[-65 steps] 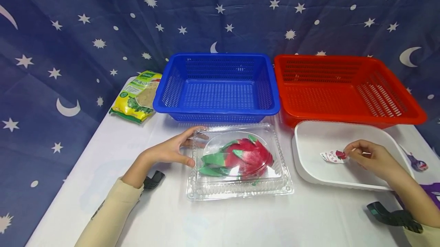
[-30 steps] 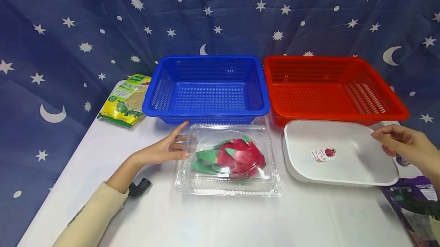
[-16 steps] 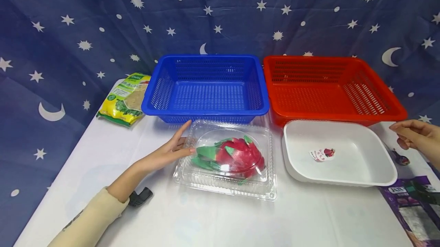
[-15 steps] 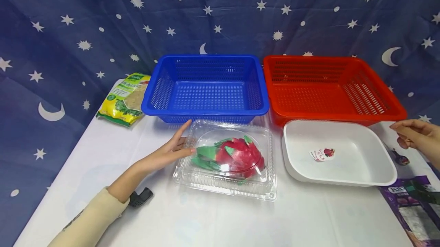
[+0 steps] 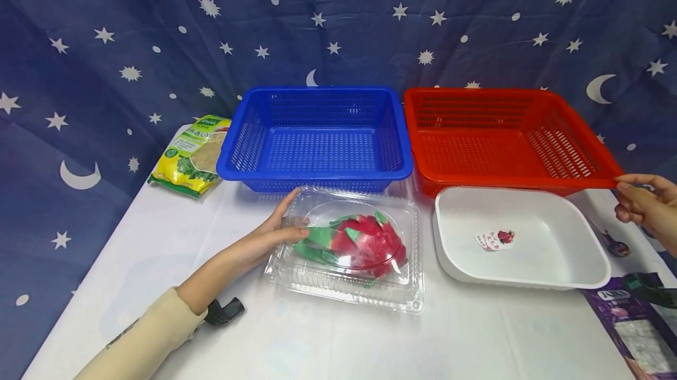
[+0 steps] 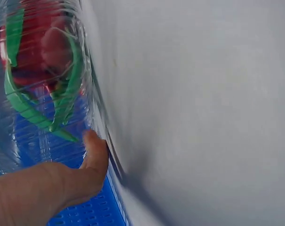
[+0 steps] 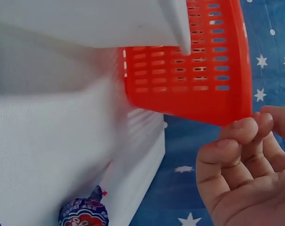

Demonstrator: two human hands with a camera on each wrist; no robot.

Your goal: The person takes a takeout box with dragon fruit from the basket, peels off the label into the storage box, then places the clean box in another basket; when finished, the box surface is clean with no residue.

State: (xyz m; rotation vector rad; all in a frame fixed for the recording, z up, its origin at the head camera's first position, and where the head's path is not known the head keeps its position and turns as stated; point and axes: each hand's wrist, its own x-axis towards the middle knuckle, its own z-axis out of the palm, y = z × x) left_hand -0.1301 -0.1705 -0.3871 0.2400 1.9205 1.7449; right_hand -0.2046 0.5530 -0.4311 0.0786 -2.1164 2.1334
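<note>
My left hand [image 5: 264, 236] grips the left side of a clear plastic clamshell box [image 5: 344, 295], thumb on top. Through the lid shows a red dragon fruit [image 5: 370, 244] with green scales; the left wrist view has the dragon fruit [image 6: 41, 42] close by, with the thumb of my left hand [image 6: 62, 181] at the box edge. Far to the right, my right hand [image 5: 650, 207] pinches the front right corner of a red basket [image 5: 508, 183]. In the right wrist view, fingertips of my right hand [image 7: 250, 169] meet at the rim of the red basket [image 7: 194, 101].
A white tub [image 5: 520, 279] with a dragon fruit sticker [image 5: 496, 240] inside stands before the red basket. A blue basket [image 5: 317, 175] sits behind the box, a yellow food bag [image 5: 187, 160] to its left. A wrapped lollipop [image 5: 617, 246] and a purple bag [image 5: 624, 321] lie at the right.
My right hand has left the sticker in the tub, moved right and taken the red basket's corner. My left hand has closed on the box, which has turned slightly. The view has shifted.
</note>
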